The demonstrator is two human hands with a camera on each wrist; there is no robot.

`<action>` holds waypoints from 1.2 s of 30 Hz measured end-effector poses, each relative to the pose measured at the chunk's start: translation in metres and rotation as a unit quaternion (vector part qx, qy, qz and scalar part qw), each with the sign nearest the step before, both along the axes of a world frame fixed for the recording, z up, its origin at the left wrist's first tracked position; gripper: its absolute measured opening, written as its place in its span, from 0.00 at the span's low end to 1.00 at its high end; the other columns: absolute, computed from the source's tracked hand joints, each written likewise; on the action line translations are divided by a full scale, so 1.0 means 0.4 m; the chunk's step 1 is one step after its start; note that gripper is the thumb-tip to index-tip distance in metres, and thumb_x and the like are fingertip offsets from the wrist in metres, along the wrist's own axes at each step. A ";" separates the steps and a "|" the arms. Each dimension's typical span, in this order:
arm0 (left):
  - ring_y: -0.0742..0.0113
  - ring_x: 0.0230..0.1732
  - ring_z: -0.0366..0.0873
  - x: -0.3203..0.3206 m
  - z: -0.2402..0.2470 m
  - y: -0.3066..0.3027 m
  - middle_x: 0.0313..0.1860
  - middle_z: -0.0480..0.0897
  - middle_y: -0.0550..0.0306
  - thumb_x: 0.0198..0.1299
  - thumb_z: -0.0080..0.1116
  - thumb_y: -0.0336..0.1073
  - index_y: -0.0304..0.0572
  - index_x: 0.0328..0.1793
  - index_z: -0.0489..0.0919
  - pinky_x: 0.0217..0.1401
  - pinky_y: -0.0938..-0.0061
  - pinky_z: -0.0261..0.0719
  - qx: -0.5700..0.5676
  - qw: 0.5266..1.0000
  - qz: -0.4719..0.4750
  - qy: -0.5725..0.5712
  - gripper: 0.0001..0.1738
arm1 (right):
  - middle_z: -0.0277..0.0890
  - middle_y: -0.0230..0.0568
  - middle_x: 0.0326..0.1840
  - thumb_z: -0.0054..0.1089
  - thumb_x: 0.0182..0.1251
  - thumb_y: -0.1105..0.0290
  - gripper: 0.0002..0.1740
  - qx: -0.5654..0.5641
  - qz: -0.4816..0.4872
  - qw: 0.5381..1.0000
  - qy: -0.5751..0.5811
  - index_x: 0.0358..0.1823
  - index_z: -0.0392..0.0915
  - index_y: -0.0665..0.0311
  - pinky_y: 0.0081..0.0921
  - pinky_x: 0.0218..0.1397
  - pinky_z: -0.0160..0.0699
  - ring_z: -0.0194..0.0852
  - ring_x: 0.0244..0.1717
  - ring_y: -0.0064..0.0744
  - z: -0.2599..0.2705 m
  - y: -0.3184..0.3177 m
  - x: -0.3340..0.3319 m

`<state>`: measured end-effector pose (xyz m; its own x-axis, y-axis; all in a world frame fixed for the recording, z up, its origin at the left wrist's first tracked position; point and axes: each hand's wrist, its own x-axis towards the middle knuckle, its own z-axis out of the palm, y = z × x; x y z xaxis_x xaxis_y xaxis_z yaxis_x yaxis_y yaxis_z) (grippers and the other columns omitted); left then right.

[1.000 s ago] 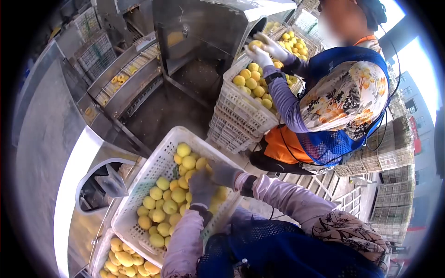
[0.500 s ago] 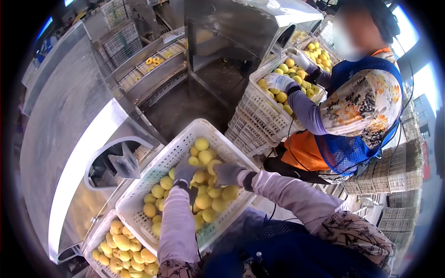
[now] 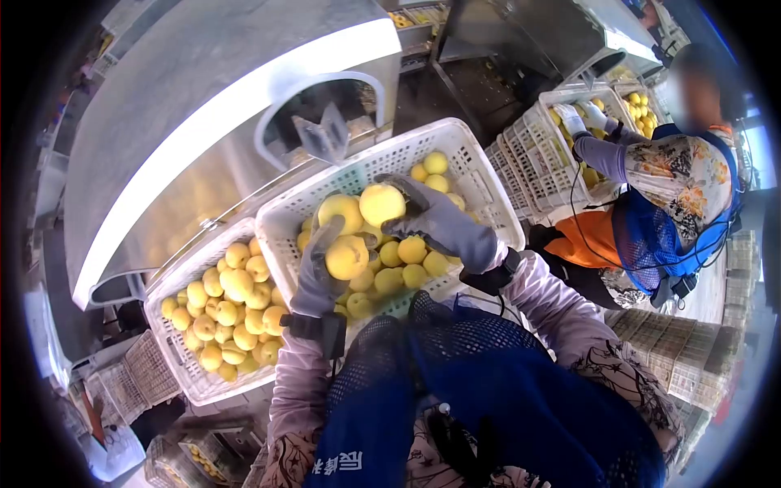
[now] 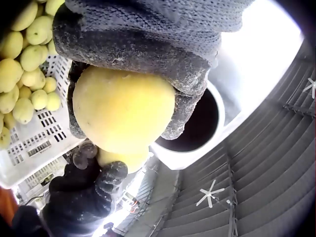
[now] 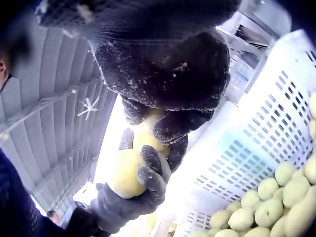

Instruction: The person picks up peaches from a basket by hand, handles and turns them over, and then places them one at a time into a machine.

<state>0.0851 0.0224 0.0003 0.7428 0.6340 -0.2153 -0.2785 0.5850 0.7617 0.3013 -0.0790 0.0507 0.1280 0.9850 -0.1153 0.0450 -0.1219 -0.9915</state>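
Observation:
Both gloved hands are raised over a white perforated crate [image 3: 486, 175] of yellow peaches. My left hand [image 3: 316, 281] grips a yellow peach [image 3: 347, 257], fingers curled round it; the same peach [image 4: 123, 108] fills the middle of the left wrist view. Another peach [image 3: 341, 213] shows right at the left fingertips. Close beside it, my right hand [image 3: 435, 220] pinches a peach [image 3: 381, 205] between thumb and fingers. In the right wrist view the right hand's peach [image 5: 148, 133] is partly hidden by the glove, just above the left hand's peach [image 5: 126, 173].
A second crate [image 3: 175, 350] full of peaches adjoins on the left. Behind the crates is a metal machine [image 3: 211, 89] with a rounded chute opening [image 3: 317, 122]. To the right, another person [image 3: 667, 175] works over a stack of crates [image 3: 521, 175].
My head view has turned, so the machine and crates shift right and the left crate shows more fully. My hands have come up from among the peaches, now holding fruit above the crate.

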 end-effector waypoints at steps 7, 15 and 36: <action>0.51 0.49 0.90 -0.110 0.127 0.073 0.56 0.85 0.40 0.80 0.52 0.47 0.35 0.77 0.69 0.47 0.57 0.94 -0.065 0.995 0.059 -0.039 0.29 | 0.76 0.51 0.73 0.78 0.60 0.69 0.44 0.039 0.003 0.999 -0.024 0.78 0.68 0.66 0.37 0.76 0.74 0.75 0.73 0.43 0.122 0.084 -0.115; 0.47 0.50 0.88 -0.172 0.122 0.111 0.56 0.85 0.40 0.75 0.59 0.46 0.32 0.76 0.70 0.49 0.54 0.92 -0.094 0.991 0.057 -0.074 0.31 | 0.75 0.47 0.72 0.80 0.63 0.70 0.41 -0.012 0.030 0.993 -0.117 0.77 0.70 0.62 0.34 0.74 0.77 0.74 0.71 0.35 0.138 0.167 -0.105; 0.37 0.54 0.85 -0.054 0.104 0.010 0.64 0.79 0.35 0.73 0.60 0.49 0.31 0.81 0.63 0.45 0.48 0.92 -0.136 0.984 0.101 -0.056 0.39 | 0.78 0.47 0.69 0.81 0.62 0.64 0.43 -0.108 0.132 0.984 -0.040 0.76 0.68 0.68 0.33 0.76 0.71 0.75 0.69 0.39 0.172 0.178 0.021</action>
<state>0.0637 0.0266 0.0417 0.6366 0.7009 -0.3218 -0.4823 0.6874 0.5431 0.3098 -0.0078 0.1196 -0.1127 0.9386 -0.3261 0.1804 -0.3034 -0.9356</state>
